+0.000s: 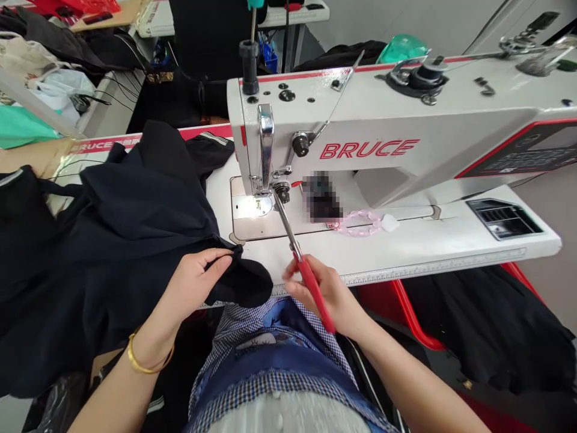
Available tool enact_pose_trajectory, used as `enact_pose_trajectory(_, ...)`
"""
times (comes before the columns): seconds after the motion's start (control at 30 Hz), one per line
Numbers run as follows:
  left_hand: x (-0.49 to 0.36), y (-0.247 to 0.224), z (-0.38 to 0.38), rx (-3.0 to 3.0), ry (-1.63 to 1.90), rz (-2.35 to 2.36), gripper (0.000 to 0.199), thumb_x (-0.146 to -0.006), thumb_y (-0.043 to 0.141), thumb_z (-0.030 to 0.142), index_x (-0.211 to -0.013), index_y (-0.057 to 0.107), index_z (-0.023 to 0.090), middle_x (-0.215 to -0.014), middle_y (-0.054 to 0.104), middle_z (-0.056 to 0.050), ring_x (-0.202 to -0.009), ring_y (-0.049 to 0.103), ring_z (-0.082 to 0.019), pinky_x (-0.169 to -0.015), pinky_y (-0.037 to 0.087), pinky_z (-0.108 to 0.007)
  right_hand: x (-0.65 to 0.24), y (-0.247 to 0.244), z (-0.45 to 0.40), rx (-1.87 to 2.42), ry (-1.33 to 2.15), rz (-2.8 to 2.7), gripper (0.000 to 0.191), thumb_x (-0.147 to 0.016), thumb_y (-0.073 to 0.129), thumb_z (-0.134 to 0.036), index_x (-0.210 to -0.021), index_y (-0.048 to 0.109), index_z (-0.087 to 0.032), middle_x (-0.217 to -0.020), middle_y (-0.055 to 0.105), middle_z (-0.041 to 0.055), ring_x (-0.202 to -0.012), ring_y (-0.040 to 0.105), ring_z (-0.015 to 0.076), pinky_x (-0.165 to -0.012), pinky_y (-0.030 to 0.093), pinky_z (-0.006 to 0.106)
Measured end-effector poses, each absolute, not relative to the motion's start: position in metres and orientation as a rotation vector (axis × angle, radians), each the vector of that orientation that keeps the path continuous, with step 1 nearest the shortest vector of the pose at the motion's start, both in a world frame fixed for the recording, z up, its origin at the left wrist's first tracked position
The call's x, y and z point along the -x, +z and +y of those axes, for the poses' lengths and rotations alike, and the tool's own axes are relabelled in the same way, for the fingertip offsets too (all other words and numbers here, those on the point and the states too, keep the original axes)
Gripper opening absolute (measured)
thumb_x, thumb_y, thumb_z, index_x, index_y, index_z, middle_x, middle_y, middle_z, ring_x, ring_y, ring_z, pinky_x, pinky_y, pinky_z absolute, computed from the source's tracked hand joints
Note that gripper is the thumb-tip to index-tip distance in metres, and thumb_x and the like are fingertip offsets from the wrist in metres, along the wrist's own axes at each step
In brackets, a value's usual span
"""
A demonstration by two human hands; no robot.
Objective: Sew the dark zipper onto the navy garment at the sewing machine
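R hand (332, 290) holds scissors (314, 288) by sewing mach (369, 132) mkd "BRUCE".

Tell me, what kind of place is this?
Probably a sewing workshop. There's a big sewing machine on a table, dark cloth in the left hand, and scissors in the right hand.

Head-worn view, forward and downward
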State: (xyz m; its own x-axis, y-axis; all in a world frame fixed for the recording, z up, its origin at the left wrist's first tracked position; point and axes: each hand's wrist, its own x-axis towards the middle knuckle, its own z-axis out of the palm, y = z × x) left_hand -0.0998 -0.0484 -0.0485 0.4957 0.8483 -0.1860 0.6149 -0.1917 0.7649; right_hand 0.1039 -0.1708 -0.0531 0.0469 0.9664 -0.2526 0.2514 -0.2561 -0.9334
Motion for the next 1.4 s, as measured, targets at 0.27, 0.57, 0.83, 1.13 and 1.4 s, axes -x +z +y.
enact_pose_trajectory(0.27,0.097,-0.049,-0.048,-1.903,0.353,1.236,0.035,-0.078,0.053,0.048,-0.094,0.068,0.021,-0.091,0.07,-0.002,-0.082,0.064,-0.019,-0.077,0.049,-0.027,-0.093,-0.062,-0.208,1.298,1.92,-1.166,0.043,-0.083,0.039,-0.059,-0.082,0.048,-0.018,-0.072,0.046,-0.0002,-0.055,0.042,0.008,-0.05,0.038,0.02)
enact_pose_trajectory(0.57,0.096,-0.049,-0.05,-1.887,0.364,1.233,0.032,-0.078,0.053,0.046,-0.093,0.069,0.022,-0.09,0.07,-0.001,-0.081,0.064,-0.019,-0.074,0.05,-0.025,-0.081,-0.065,-0.203,1.599,1.649,-1.328,0.025,-0.086,0.042,-0.034,-0.068,0.039,-0.018,-0.056,0.038,-0.005,-0.051,0.034,0.007,-0.047,0.028,0.02)
enact_pose_trajectory(0.83,0.097,-0.049,-0.051,-1.89,0.362,1.22,0.033,-0.079,0.052,0.045,-0.094,0.069,0.021,-0.091,0.07,-0.002,-0.084,0.064,-0.02,-0.076,0.05,-0.026,-0.076,-0.068,-0.204,1.626,1.624,-1.345,0.023,-0.086,0.042,-0.032,-0.068,0.04,-0.018,-0.055,0.038,-0.005,-0.051,0.032,0.0076,-0.047,0.025,0.021)
enact_pose_trajectory(1.13,0.097,-0.054,-0.052,-1.892,0.375,1.211,0.035,-0.079,0.051,0.045,-0.096,0.068,0.02,-0.092,0.07,-0.003,-0.085,0.064,-0.02,-0.076,0.05,-0.027,-0.07,-0.071,-0.208,1.611,1.641,-1.288,0.024,-0.088,0.04,-0.036,-0.07,0.04,-0.019,-0.057,0.038,-0.0053,-0.051,0.034,0.0076,-0.048,0.026,0.021)
enact_pose_trajectory(1.4,0.096,-0.053,-0.053,-1.904,0.369,1.208,0.035,-0.08,0.05,0.046,-0.097,0.068,0.02,-0.093,0.07,-0.003,-0.085,0.064,-0.021,-0.079,0.05,-0.029,-0.069,-0.073,-0.207,1.639,1.581,-1.283,0.028,-0.087,0.043,-0.035,-0.065,0.034,-0.019,-0.053,0.037,-0.0059,-0.049,0.032,0.007,-0.047,0.025,0.021)
